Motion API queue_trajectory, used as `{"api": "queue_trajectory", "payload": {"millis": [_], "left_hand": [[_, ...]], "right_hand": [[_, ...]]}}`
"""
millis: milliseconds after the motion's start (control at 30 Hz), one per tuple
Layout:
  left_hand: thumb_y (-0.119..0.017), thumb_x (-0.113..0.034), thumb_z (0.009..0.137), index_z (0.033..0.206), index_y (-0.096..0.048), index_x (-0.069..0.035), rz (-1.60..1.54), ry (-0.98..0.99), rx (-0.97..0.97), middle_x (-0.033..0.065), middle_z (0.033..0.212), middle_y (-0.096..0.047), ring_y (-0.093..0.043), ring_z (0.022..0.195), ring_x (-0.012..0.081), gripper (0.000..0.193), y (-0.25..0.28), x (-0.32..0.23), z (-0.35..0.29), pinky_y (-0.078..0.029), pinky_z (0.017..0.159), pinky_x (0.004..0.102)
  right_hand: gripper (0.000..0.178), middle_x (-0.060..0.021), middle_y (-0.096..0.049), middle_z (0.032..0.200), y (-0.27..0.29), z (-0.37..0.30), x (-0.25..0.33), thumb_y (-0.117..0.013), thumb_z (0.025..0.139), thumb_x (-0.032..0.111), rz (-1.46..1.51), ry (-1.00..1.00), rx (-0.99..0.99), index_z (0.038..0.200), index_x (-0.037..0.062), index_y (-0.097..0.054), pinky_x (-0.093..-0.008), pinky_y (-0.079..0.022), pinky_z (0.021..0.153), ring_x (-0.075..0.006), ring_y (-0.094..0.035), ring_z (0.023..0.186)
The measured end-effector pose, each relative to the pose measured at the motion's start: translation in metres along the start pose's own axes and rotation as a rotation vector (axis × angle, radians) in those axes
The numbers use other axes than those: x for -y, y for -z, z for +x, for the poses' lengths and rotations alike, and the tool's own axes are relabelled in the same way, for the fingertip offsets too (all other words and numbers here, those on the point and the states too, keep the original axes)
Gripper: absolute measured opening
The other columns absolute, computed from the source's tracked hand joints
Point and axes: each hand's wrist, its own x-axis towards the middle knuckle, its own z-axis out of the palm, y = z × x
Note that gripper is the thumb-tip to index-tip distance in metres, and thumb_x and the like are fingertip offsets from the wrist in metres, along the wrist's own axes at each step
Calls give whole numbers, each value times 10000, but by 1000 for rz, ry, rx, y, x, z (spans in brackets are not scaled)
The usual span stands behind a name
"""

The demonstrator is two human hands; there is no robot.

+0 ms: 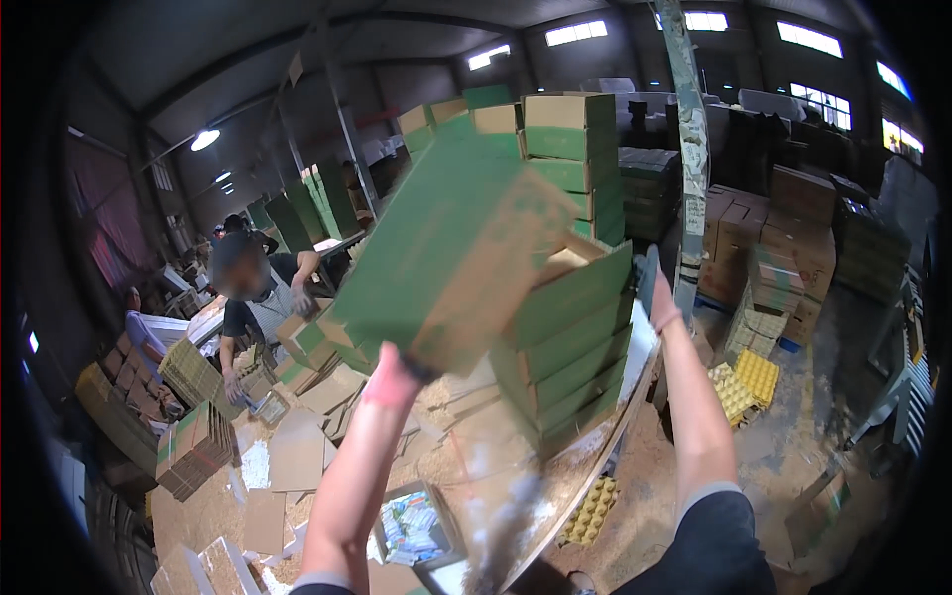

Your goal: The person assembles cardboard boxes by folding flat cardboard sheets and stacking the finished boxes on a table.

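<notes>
A green and brown cardboard box (436, 248), blurred by motion, is tilted in the air in front of me. My left hand (405, 365), in a dark glove with a pink cuff, grips its lower edge; part of the fingers is hidden against the box. Just behind and to the right stands a stack of green cartons (575, 347), its top one with raised flaps. My right hand (654, 290), gloved as well, is at the right side of that stack's top, fingers stretched upward and flat.
Under the stack is a worktable (451, 451) strewn with sawdust. A tray of small packets (416, 526) stands near me. Across the table a co-worker (260, 288) handles cartons. More green boxes (570, 139) rise behind, beside a post (691, 149). Yellow egg trays (744, 382) lie right.
</notes>
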Motion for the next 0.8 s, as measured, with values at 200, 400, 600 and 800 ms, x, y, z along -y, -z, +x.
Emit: {"api": "queue_trajectory", "payload": {"millis": [200, 400, 600, 800], "left_hand": [[-481, -415, 987, 1298, -553, -78, 843, 6, -296, 90, 1232, -623, -611, 1072, 249, 464, 47, -21, 135, -524, 855, 404], [-367, -387, 1023, 1273, -515, -26, 2532, -358, -565, 230, 1264, -534, -531, 1076, 382, 464, 69, -47, 78, -443, 940, 427], [-481, -375, 960, 1157, -612, -73, 2029, -231, -1337, 186, 1035, -644, -599, 1008, 346, 383, 142, -42, -319, -463, 886, 438], [-413, -573, 921, 1449, -351, 15, 1093, 504, -2592, 272, 1454, -399, -325, 1386, 421, 793, 208, 182, -720, -281, 1130, 488]], "right_hand": [[451, -167, -402, 1460, 14, 9, -70, -299, 1022, 96, -1367, 386, 229, 1463, 6, -316, -344, -273, 1133, -264, -400, 1321], [305, -163, -527, 1283, -7, -68, -45, -391, 1025, 104, -1488, 730, -377, 1218, -62, -559, -407, -457, 988, -283, -546, 1149], [376, -110, -651, 1146, -148, -383, -58, -548, 877, 64, -575, -397, 785, 1245, 1, -590, -334, -453, 977, -236, -605, 1090], [800, -283, -445, 1379, -181, -610, -209, -671, 888, 340, -571, -1091, 1134, 1428, -86, -262, -392, -430, 1002, -324, -494, 1245]]}}
